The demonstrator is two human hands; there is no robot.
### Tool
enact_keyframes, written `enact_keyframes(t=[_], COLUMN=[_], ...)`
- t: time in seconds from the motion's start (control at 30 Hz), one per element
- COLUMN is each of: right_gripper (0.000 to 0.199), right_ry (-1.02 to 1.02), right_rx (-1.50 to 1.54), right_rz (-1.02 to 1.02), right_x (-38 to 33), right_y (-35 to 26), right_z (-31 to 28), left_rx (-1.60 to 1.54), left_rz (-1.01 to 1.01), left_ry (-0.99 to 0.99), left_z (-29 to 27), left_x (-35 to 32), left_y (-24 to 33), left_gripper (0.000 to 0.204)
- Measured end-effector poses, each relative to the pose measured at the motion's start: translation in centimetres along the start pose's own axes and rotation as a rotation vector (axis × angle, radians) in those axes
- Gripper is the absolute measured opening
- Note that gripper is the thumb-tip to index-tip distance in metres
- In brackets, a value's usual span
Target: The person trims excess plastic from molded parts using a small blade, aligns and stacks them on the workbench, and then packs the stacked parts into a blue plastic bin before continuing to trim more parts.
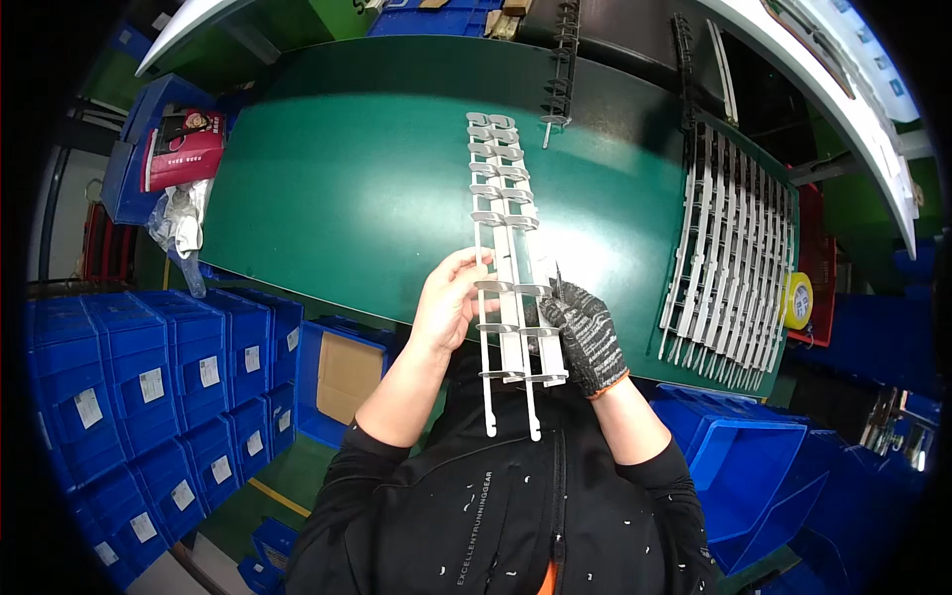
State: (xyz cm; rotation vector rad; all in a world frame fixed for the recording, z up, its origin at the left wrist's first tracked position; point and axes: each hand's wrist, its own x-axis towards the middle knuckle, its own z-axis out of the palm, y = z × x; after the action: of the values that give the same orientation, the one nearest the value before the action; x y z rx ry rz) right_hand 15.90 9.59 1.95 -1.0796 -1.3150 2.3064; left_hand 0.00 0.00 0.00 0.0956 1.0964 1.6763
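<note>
Your bare left hand (451, 302) has its fingers curled onto the left edge of the long white plastic strip (506, 248), while your gloved right hand (583, 335) is closed around a thin pointed tool (557, 281) touching the strip's right side. The strip lies lengthwise on the green table (347, 188), its near end overhanging the edge. More white strips (734, 258) lie right, blue bins (149, 387) left; both forearms reach up from below.
</note>
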Motion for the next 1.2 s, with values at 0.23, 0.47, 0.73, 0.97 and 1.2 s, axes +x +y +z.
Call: enact_keyframes(t=[0.23,0.47,0.73,0.97,1.2], right_gripper=[0.027,0.024,0.04,0.051,0.059], right_ry=[0.041,0.064,0.253,0.151,0.12], right_rx=[0.01,0.045,-1.053,-1.28,-1.294], right_rz=[-0.032,0.027,-0.421,-0.365,-0.384], right_x=[0.1,0.4,3.2,5.0,4.7], right_y=[0.4,-0.9,-0.6,4.5,4.7], right_z=[1.1,1.0,0.6,-0.5,-1.3], left_rx=[-0.014,-0.001,0.191,0.578,0.995], left_rz=[-0.004,-0.006,0.051,-0.024,0.236], left_ry=[-0.001,-0.021,0.033,0.049,0.232], left_z=[-0.3,-0.5,-2.4,-5.9,-3.4], left_x=[0.3,0.9,5.0,8.1,12.6], left_y=[0.4,0.6,-2.9,-6.2,-5.7], left_gripper=[0.024,0.025,0.032,0.032,0.038])
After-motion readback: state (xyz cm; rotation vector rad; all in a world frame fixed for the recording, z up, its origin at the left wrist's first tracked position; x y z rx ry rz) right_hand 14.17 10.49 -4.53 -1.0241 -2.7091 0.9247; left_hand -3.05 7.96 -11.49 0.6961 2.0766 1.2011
